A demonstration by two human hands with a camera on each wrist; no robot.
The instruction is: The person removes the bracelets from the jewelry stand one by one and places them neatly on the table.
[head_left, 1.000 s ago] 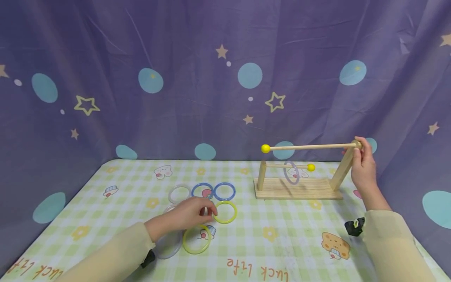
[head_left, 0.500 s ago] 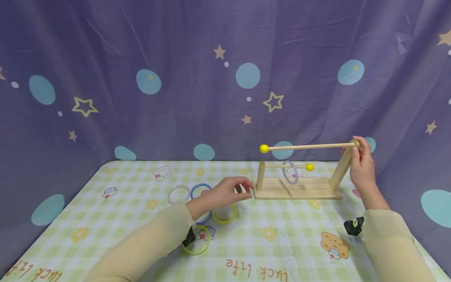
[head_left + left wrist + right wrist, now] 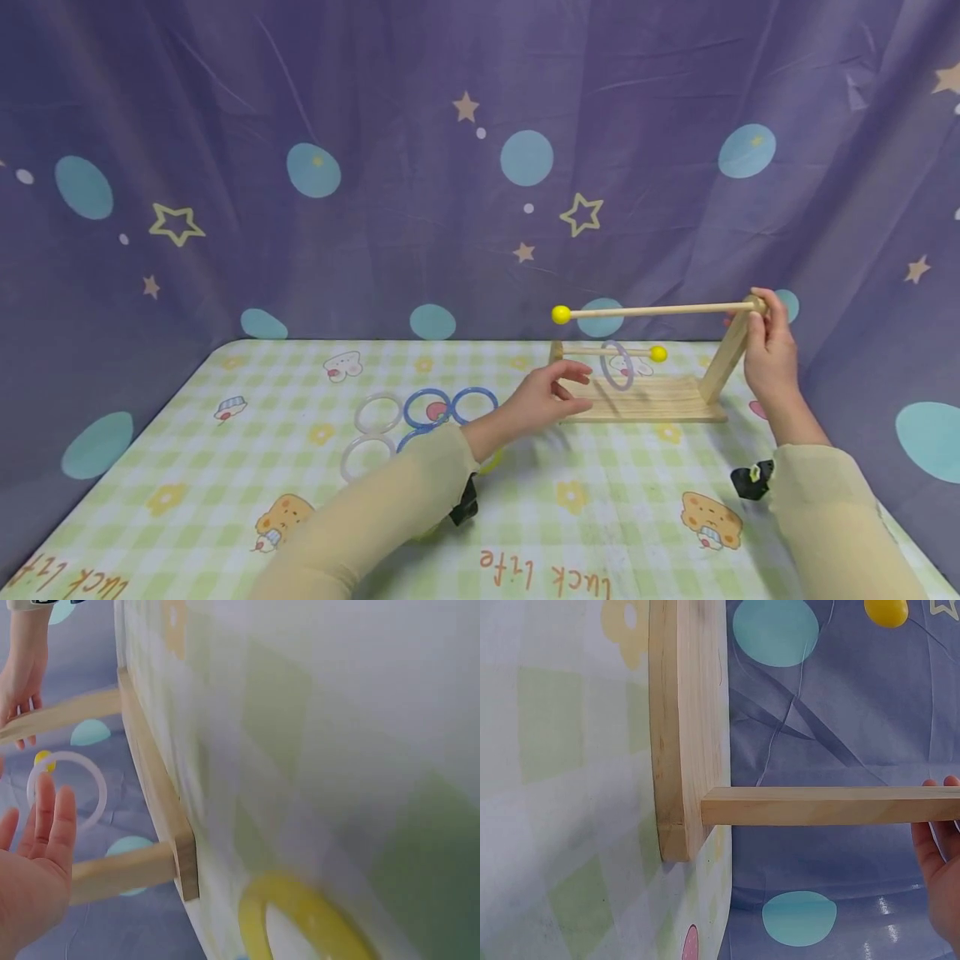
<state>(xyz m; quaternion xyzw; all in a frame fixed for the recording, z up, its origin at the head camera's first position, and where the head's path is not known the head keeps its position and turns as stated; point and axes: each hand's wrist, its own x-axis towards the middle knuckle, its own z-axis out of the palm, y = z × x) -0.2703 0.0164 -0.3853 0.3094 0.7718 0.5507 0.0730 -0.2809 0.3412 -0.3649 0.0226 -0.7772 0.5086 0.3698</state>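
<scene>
A wooden stand (image 3: 667,403) carries two rods tipped with yellow balls, one rod above the other. On the lower rod (image 3: 585,352) hangs a pale purple ring (image 3: 632,371). My left hand (image 3: 542,402) is just left of that ring, thumb and fingers apart, holding nothing; it partly hides the shorter post. In the left wrist view, the fingers appear close to the ring (image 3: 103,791), but contact cannot be told. My right hand (image 3: 772,350) grips the top of the taller slanted post (image 3: 723,358), where the upper rod (image 3: 660,311) begins.
Blue rings (image 3: 474,389), clear rings (image 3: 378,394) and a yellow ring (image 3: 251,926) lie on the checked tablecloth (image 3: 637,500) left of the stand. My left sleeve (image 3: 390,508) covers some of them. A purple curtain (image 3: 375,250) stands behind the table.
My left hand has moved right and slightly up, from over the loose rings to beside the hanging purple ring. The right hand stays on the post.
</scene>
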